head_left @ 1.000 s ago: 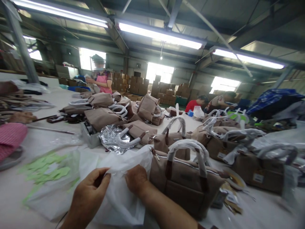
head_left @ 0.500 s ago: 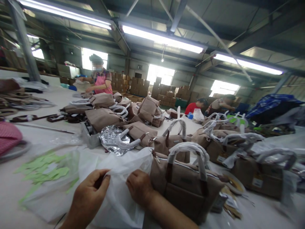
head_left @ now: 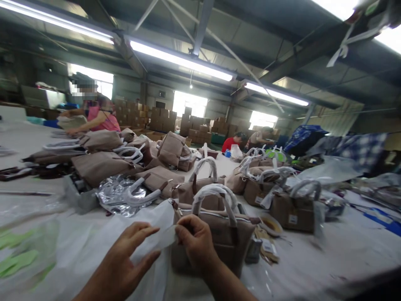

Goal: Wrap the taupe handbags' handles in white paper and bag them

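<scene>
My right hand (head_left: pixel 197 240) is closed in a pinch on the end of a small translucent strip of plastic (head_left: pixel 167 237). My left hand (head_left: pixel 130 255) is open, its thumb and fingers apart around the strip's other side. Under and behind my hands lies a white translucent sheet or bag (head_left: pixel 153 215). Just right of it a taupe handbag (head_left: pixel 216 246) stands upright on the table, its handles (head_left: pixel 230 205) wrapped in white film. My right hand and wrist cover part of the handbag's front.
Taupe handbags (head_left: pixel 100 165) are heaped behind; several wrapped ones (head_left: pixel 294 211) stand to the right. Crumpled clear plastic (head_left: pixel 117 192) lies by a grey bin (head_left: pixel 79 198). Green paper pieces (head_left: pixel 19 259) show at left. Tags (head_left: pixel 267 246) lie right of the handbag. A co-worker (head_left: pixel 102 115) stands across the table.
The view has swung to the right. My right hand has risen in front of the handbag with the translucent strip; my left thumb and fingers have spread apart.
</scene>
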{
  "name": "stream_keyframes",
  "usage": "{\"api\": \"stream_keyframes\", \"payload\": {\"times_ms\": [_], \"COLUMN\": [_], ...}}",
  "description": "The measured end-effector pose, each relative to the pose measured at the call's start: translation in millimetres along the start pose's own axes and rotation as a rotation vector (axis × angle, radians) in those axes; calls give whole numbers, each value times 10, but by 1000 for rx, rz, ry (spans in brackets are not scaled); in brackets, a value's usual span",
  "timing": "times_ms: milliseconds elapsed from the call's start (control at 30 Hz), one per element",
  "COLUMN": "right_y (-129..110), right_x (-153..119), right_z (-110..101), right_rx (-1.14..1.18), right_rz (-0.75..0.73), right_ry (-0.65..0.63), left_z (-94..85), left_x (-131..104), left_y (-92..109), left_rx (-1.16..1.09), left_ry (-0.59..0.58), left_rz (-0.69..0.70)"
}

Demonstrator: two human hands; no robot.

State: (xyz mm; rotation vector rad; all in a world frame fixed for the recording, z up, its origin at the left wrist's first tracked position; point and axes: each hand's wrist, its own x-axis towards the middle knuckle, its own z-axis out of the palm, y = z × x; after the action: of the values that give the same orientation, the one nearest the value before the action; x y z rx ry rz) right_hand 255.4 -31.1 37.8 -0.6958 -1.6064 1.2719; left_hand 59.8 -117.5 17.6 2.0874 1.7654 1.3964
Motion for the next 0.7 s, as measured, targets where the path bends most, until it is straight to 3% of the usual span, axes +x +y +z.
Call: {"api": "stream_keyframes", "payload": {"times_ms": [67, 167, 267, 367, 467, 700], "right_y": [-86, -121, -66, 1, 40, 209], "right_x": [-15, -44, -95, -180, -275, -323], "right_z": [-33, -95, -166, -210, -215, -254], "right_rx": [18, 125, 208, 148, 182, 542], "right_rz": [-23, -43, -40, -16, 92, 325], "right_ry": [-3, 19, 47, 1, -55, -200], "left_z": [47, 131, 213, 302, 393, 516], "left_x": [148, 289, 337, 355, 381, 431], "left_y": [215, 419, 501, 561, 650, 818], "left_rx": [-96, -289, -441, -556, -617, -651], "left_ry": [-51, -170, -163, -139, -146, -192], "left_rz": [-27, -214, -399, -492, -508, -439]}}
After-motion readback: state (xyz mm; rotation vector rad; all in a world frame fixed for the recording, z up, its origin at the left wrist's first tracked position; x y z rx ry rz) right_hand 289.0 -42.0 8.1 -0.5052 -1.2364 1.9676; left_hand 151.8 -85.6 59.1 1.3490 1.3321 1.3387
